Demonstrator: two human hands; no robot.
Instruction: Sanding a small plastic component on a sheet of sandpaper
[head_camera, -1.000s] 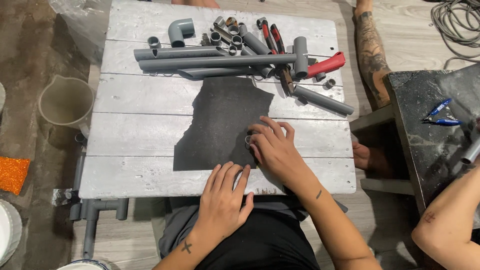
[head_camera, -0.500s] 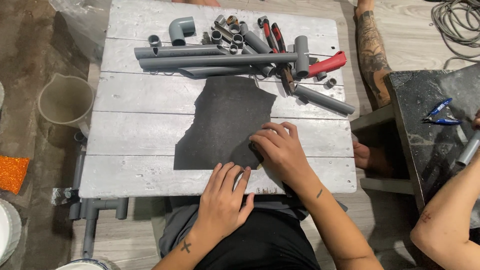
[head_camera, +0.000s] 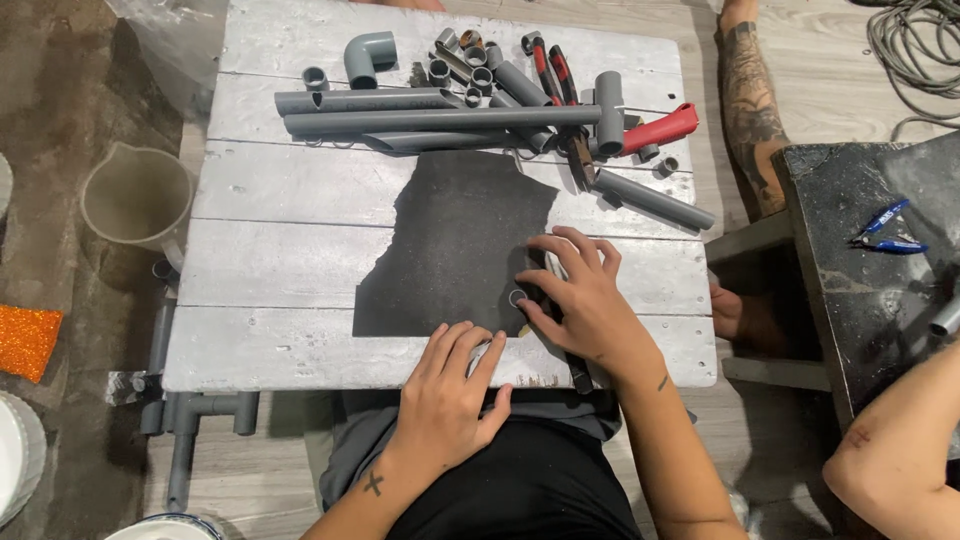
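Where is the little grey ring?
In the head view, the little grey ring lies on the dark sheet, low and right, at the right hand fingertips.

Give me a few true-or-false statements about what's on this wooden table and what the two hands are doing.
1. Both hands rest on the dark sheet. True: the left hand at its near edge, the right hand at its right side.
2. The long grey pipes lie at the table's far end. True.
3. The right hand grips the red-handled tool. False: that tool lies untouched among the pipes.
4. The beige jug stands on the table. False: it sits on the floor beside it.
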